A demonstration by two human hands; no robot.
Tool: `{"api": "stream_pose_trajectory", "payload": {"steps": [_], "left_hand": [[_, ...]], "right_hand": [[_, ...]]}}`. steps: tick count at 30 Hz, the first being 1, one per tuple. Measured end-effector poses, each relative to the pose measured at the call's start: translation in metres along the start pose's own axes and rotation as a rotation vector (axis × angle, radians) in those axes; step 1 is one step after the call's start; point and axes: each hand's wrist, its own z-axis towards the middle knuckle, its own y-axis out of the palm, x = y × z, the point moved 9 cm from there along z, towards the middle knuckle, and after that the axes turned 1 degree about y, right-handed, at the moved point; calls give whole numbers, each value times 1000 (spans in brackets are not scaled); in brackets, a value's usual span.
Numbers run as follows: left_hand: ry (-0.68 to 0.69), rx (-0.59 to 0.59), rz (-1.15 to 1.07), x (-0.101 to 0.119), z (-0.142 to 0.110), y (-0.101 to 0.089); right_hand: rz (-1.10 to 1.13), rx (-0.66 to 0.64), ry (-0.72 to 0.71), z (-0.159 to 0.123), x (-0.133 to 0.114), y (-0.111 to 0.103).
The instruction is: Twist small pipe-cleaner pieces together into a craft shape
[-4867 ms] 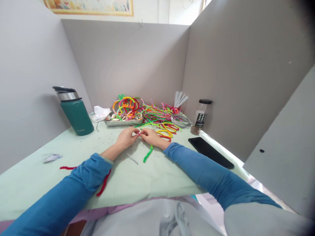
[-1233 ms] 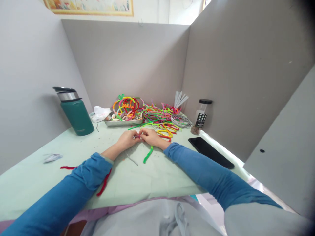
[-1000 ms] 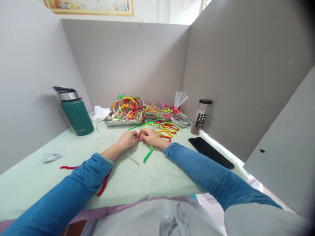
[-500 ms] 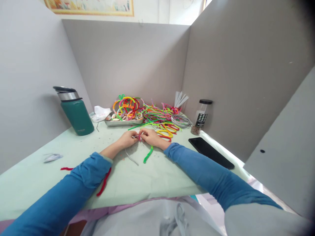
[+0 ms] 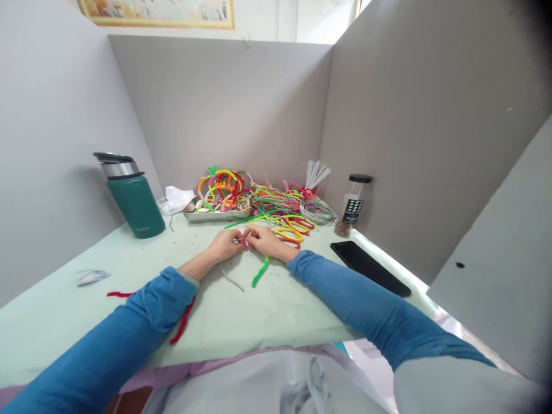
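Observation:
My left hand [image 5: 226, 244] and my right hand [image 5: 261, 240] meet over the middle of the table, fingertips pinched close together. Between them shows a small pink piece of pipe cleaner [image 5: 245, 243]. A thin grey wire [image 5: 233, 278] runs out below my left hand, its end lying over the tabletop; a short grey bit also shows at the fingertips. Under my right hand a green pipe cleaner [image 5: 260, 272] hangs or lies, its upper end hidden by the hand. Red pipe cleaner [image 5: 184, 319] pokes out from beneath my left forearm.
Behind my hands stand a metal tray [image 5: 218, 216] with pipe-cleaner hoops, a heap of coloured pipe cleaners [image 5: 280, 198] and a grey wire coil [image 5: 318, 213]. A green bottle [image 5: 137, 204] is at left; a clear jar [image 5: 352, 206] and black phone [image 5: 370, 268] are at right.
Almost nothing differs. My left hand has shifted very slightly to the right, and the grey wire's end with it.

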Motion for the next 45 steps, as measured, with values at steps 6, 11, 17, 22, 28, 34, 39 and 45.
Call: {"api": "stream_pose_trajectory", "payload": {"steps": [6, 11, 17, 22, 28, 34, 39, 45], "left_hand": [[23, 13, 42, 5, -1, -1], [53, 18, 95, 6, -1, 0], [89, 12, 126, 6, 0, 3], [78, 1, 120, 6, -1, 2], [81, -11, 112, 5, 0, 4], [81, -20, 84, 5, 0, 3], [91, -37, 68, 7, -1, 4], [95, -60, 60, 8, -2, 5]], "right_hand": [[-4, 16, -19, -1, -4, -3], [14, 14, -5, 0, -5, -4], [-2, 12, 0, 0, -4, -4], [-8, 12, -9, 0, -6, -4], [3, -4, -3, -1, -5, -3], [41, -26, 6, -2, -6, -3], [43, -24, 8, -2, -9, -4], [55, -47, 18, -2, -5, 0]]}}
